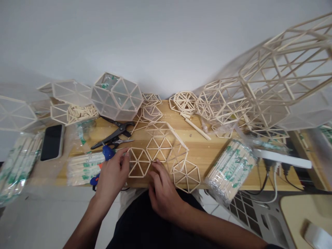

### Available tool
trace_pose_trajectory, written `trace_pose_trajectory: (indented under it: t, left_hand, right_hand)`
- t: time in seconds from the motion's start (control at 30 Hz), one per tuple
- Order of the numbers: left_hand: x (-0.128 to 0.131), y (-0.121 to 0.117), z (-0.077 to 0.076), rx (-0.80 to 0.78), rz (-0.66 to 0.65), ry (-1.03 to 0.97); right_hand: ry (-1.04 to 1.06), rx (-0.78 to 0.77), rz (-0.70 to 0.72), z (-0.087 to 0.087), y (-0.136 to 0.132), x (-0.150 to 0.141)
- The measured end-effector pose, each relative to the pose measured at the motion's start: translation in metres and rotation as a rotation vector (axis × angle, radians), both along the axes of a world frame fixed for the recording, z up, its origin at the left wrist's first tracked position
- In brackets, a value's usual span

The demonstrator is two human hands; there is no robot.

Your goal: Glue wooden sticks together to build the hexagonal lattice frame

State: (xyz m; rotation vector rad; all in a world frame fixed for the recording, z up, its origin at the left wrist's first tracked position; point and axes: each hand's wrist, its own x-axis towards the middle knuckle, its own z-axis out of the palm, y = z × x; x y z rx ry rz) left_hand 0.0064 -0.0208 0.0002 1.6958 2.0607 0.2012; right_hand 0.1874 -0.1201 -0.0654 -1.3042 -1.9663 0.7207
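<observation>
A hexagonal stick frame [139, 162] with spokes meeting at its middle lies flat near the table's front edge. My left hand [114, 171] is closed, its thumb and fingers pinched at the upper left corner of this frame. Beside the opposite corner rests my right hand [164, 193], with loosely bent fingers a little apart and fingertips at the sticks. Joined stick hexagons [159, 148] adjoin it, and another hexagon [186, 175] lies to the right. A blue glue gun [108, 152] is partly hidden behind my left hand.
Black pliers [116, 133] and small scissors [118, 141] lie behind my left hand. Bagged sticks [85, 167] and a phone [52, 142] are leftward. Another stick pack [230, 169] and a power strip [282, 158] sit rightward. Tall stick lattices [282, 69] stand against the wall.
</observation>
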Motion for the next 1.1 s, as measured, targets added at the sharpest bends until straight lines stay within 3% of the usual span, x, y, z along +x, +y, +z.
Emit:
trace_pose_trajectory:
  t: [0.73,1.1]
  left_hand:
    - [0.004,0.008,-0.003,-0.044,-0.061,0.016]
    - [0.012,0.004,-0.005,-0.189,0.155,-0.300]
  right_hand:
    - [-0.023,-0.033,0.030,-0.003,-0.001,0.004]
    - [-0.123,0.002,0.029,-0.003,0.001,0.002]
